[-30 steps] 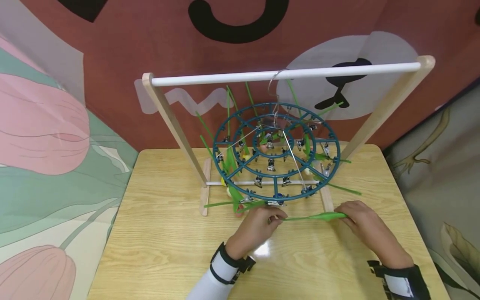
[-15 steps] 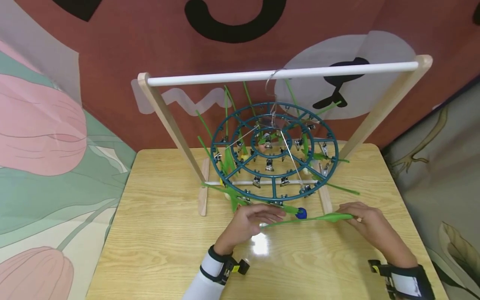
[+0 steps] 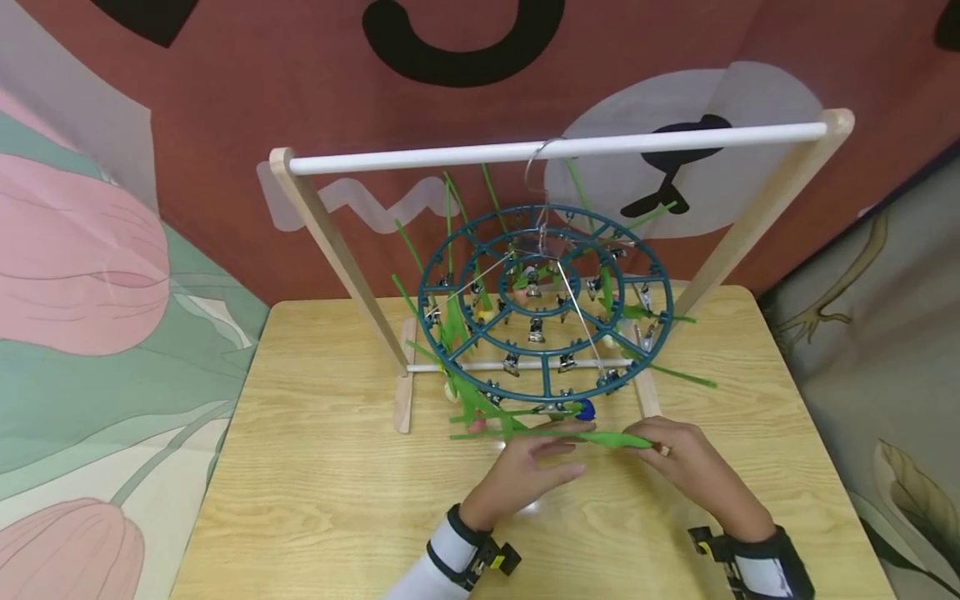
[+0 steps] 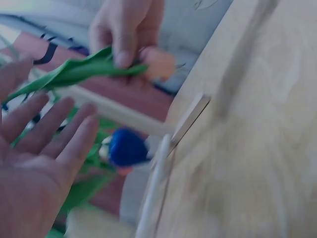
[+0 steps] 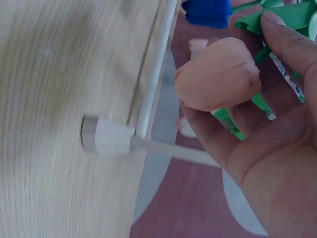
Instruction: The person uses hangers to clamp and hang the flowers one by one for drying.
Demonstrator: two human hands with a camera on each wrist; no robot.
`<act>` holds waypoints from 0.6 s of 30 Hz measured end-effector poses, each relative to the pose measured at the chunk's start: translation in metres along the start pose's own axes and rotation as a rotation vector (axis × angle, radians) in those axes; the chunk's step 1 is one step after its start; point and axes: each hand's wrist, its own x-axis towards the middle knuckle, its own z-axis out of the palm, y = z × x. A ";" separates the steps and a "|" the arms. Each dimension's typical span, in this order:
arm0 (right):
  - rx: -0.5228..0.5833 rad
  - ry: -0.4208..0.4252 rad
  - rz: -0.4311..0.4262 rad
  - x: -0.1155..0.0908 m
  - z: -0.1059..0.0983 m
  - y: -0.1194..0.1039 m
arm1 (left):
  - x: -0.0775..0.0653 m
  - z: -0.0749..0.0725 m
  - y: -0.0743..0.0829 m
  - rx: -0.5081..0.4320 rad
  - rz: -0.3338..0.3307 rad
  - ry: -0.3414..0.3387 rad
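My right hand (image 3: 690, 462) pinches an artificial tulip by the green leaf and stem just below its peach bloom (image 5: 218, 74). The tulip's green leaf (image 3: 611, 439) and thin stem point left, passing over my left hand (image 3: 525, 479). That left hand has its fingers extended beneath the stem; whether they touch it I cannot tell. Just beyond my fingers hangs a blue tulip (image 3: 585, 409), at the near edge of a round teal clip hanger (image 3: 546, 375). Several more tulips with green stems hang from the hanger's metal clips (image 3: 536, 332), their blooms mostly hidden below.
A wooden rack with a white top bar (image 3: 420, 157) carries the hanger by a metal hook (image 3: 531, 171). Its wooden feet (image 3: 404, 400) stand on a light wood table (image 3: 322, 492). A printed red cloth (image 3: 247, 83) hangs behind.
My left hand has let go of the peach tulip's stem and straightened its fingers. My right hand has moved left with the tulip. The blue tulip came into view and swung back toward the hanger.
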 end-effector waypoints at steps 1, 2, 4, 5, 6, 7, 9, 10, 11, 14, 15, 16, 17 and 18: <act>0.009 -0.007 -0.002 0.001 0.002 -0.002 | 0.001 0.004 -0.002 -0.012 0.018 0.030; 0.017 -0.008 -0.006 0.002 0.004 -0.004 | 0.003 0.008 -0.004 -0.022 0.041 0.056; 0.026 -0.008 -0.015 0.003 0.008 -0.007 | 0.006 0.016 -0.007 -0.045 0.102 0.110; 0.022 -0.006 -0.024 0.004 0.010 -0.008 | 0.008 0.019 -0.009 -0.056 0.130 0.134; 0.018 -0.005 -0.035 0.005 0.011 -0.009 | 0.009 0.022 -0.010 -0.060 0.157 0.158; 0.010 -0.005 -0.044 0.006 0.012 -0.011 | 0.011 0.024 -0.011 -0.062 0.181 0.181; -0.007 -0.019 -0.053 0.009 0.012 -0.014 | 0.014 0.027 -0.013 -0.065 0.216 0.216; -0.019 -0.032 -0.047 0.010 0.011 -0.016 | 0.016 0.028 -0.014 -0.055 0.232 0.232; -0.030 -0.049 -0.031 0.011 0.010 -0.019 | 0.017 0.029 -0.014 -0.043 0.244 0.242; -0.041 -0.111 0.048 0.013 0.000 -0.026 | 0.019 0.030 -0.016 0.025 0.283 0.272; -0.038 -0.126 0.075 0.014 -0.003 -0.029 | 0.020 0.030 -0.016 0.074 0.294 0.284; -0.042 -0.131 0.091 0.015 -0.007 -0.032 | 0.020 0.029 -0.016 0.112 0.311 0.291; -0.048 -0.122 0.094 0.016 -0.011 -0.035 | 0.020 0.029 -0.016 0.167 0.326 0.297; -0.057 -0.095 0.078 0.017 -0.014 -0.038 | 0.020 0.029 -0.016 0.223 0.344 0.303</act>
